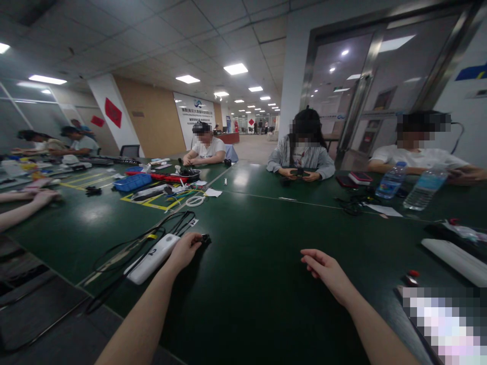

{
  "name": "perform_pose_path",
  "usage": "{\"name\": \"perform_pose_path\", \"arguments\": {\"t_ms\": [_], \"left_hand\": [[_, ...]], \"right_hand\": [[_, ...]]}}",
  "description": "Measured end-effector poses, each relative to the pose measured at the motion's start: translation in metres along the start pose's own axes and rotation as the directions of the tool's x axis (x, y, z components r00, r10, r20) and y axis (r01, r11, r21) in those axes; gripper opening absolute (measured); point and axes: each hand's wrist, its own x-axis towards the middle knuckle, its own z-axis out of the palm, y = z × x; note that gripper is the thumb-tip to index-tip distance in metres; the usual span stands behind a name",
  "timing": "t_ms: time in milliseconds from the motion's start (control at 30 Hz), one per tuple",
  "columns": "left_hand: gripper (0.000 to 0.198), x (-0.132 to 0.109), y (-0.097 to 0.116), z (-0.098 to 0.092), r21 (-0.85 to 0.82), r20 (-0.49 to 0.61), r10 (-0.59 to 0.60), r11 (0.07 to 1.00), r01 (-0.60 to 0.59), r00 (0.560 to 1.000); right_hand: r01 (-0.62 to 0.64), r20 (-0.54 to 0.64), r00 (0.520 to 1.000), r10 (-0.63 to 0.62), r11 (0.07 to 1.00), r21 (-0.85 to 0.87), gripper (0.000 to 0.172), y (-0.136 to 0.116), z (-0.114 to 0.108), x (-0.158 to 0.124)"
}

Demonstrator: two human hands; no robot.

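My left hand (187, 248) is closed at the fingertips on a small black object (206, 239) on the green table (251, 284), left of centre. Just beside that hand lies a white power strip (152, 259) marked 2, with black cables (125, 249) around it. Over the table to the right is my right hand (321, 266), its fingers slightly curled and apart, with nothing in them.
A blue tray (132, 182) and loose wires are at the back left. Bottles (426, 188), black cables (353, 202) and a phone (437, 324) are on the right. People sit across the table; a person's arm (23, 208) reaches in at left.
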Motion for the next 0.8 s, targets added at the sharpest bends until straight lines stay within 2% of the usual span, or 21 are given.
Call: {"name": "perform_pose_path", "arguments": {"t_ms": [267,600,800], "left_hand": [[0.023,-0.001,0.0,0.001,0.055,0.003,-0.01,0.998,0.009,1.0],[0.045,0.002,-0.014,0.005,-0.267,-0.032,-0.103,0.959,0.09,0.994],[0.041,0.004,-0.016,0.009,-0.206,-0.076,-0.09,0.976,0.072,0.993]], "right_hand": [[-0.006,0.0,1.0,0.006,1.0,0.007,0.029,-0.001,0.001,-0.001],[-0.013,0.008,1.0,0.013,1.0,0.001,0.029,-0.003,0.0,-0.002],[-0.001,-0.014,1.0,0.001,1.0,0.007,0.028,-0.012,0.003,-0.007]]}}
